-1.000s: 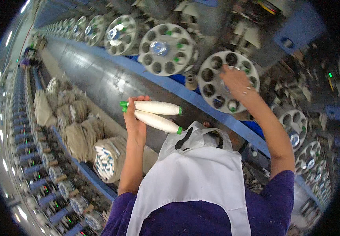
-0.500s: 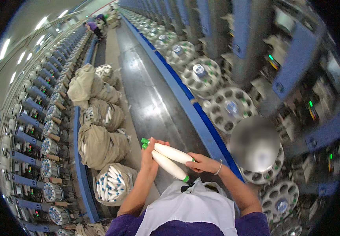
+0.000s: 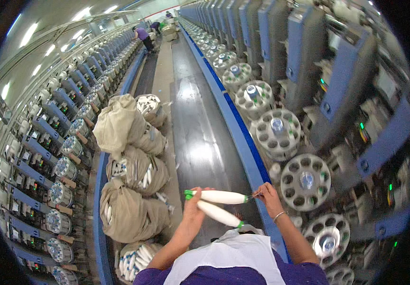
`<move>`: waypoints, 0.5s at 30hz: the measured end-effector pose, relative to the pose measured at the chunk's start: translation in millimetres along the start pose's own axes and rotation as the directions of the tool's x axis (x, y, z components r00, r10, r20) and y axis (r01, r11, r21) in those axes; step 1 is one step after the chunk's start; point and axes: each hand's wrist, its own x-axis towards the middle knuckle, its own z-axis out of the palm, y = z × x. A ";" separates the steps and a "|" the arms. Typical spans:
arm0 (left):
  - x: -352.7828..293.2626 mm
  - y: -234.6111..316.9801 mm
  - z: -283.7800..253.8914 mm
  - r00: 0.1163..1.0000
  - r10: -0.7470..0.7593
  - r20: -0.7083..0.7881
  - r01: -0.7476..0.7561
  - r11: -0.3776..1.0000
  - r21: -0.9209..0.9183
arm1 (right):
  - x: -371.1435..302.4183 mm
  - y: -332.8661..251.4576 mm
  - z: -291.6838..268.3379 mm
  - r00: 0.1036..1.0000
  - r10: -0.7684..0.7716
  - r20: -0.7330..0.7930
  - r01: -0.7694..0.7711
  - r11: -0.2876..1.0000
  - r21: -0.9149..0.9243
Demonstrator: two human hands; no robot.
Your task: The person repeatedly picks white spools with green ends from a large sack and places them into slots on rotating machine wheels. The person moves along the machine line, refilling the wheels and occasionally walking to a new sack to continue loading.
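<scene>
Two white yarn bobbins with green ends are in my left hand [image 3: 193,213], its fingers closed round them near one end. The upper bobbin [image 3: 224,196] lies almost level and points right. Below it, the lower bobbin [image 3: 218,213] slants down to the right, toward my white apron [image 3: 224,259]. My right hand [image 3: 270,200] is just beyond the upper bobbin's right tip, fingers pinched together. Something thin and dark shows between those fingertips and the tip, too fine to make out. A bracelet circles my right wrist.
On my right, round holders with holes [image 3: 305,182] line a machine row behind a blue rail [image 3: 243,142]. Tan sacks [image 3: 131,211] of bobbins stand on the left, before another machine row. A dark, shiny floor strip [image 3: 197,118] runs ahead. People [image 3: 143,37] work far off.
My right hand has drawn off the upper bobbin's end to the right and now pinches beyond its tip. The upper bobbin has turned nearly level, spreading the two apart. The whole view has shifted.
</scene>
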 end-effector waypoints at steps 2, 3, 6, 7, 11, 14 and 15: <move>51.0 33.5 6.7 0.992 0.118 -0.046 -0.117 0.993 0.030 | 76.8 -17.8 26.3 0.998 -0.001 0.068 -0.015 0.972 0.236; 76.1 55.0 9.6 0.985 0.168 -0.031 -0.167 0.986 0.026 | 116.0 -26.4 44.7 0.996 -0.006 0.094 -0.028 0.933 0.358; 137.4 116.8 7.8 0.944 0.280 -0.177 -0.275 0.960 0.049 | 222.4 -38.2 115.3 0.946 0.120 0.300 -0.255 0.848 0.465; 156.9 136.0 2.9 0.917 0.315 -0.243 -0.312 0.949 0.052 | 254.3 -37.8 138.1 0.923 0.179 0.340 -0.311 0.867 0.388; 255.7 211.9 -19.9 0.837 0.355 -0.417 -0.404 0.914 -0.032 | 396.0 -31.7 211.7 0.852 0.241 0.465 -0.313 0.946 0.081; 343.8 256.0 -18.6 0.905 0.299 -0.301 -0.322 0.946 -0.029 | 500.7 -30.1 247.1 0.856 0.172 0.488 -0.153 0.985 -0.079; 379.5 271.2 -8.3 0.920 0.300 -0.252 -0.318 0.948 -0.029 | 535.1 -34.4 256.2 0.851 0.152 0.503 -0.117 0.988 -0.099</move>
